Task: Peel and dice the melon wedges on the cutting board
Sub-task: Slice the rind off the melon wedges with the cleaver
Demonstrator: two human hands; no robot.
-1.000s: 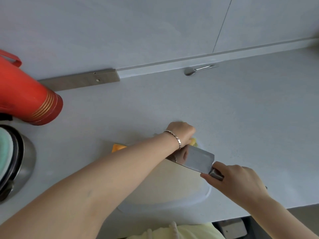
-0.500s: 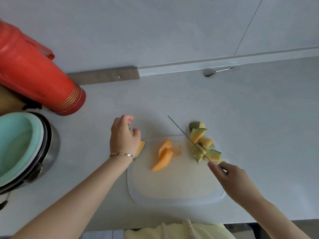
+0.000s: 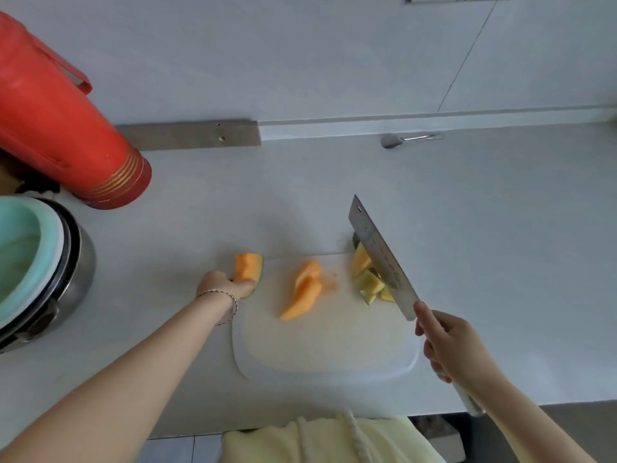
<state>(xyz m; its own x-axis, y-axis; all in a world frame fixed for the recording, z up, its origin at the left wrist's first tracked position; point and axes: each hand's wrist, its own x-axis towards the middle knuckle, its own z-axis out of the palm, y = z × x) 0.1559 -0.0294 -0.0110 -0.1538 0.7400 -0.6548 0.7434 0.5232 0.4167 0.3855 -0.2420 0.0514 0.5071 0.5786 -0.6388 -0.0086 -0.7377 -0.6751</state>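
Observation:
A white cutting board (image 3: pixel 327 349) lies on the counter in front of me. My left hand (image 3: pixel 222 286) grips an orange melon wedge with green rind (image 3: pixel 247 268) at the board's far left corner. Peeled orange melon slices (image 3: pixel 302 290) lie on the board's middle. A pile of rind pieces (image 3: pixel 369 279) sits at the far right corner. My right hand (image 3: pixel 449 345) holds the handle of a cleaver (image 3: pixel 382 259), whose blade is raised and tilted over the rind pile.
A red thermos (image 3: pixel 56 128) stands at the back left, beside a steel pot with a green liner (image 3: pixel 30 262). A metal spoon (image 3: pixel 405 140) lies against the back wall. The counter's front edge runs just below the board.
My left hand has closed on the melon wedge at the board's left corner. The cleaver has turned from edge-on to showing its flat side. The camera view has tilted down.

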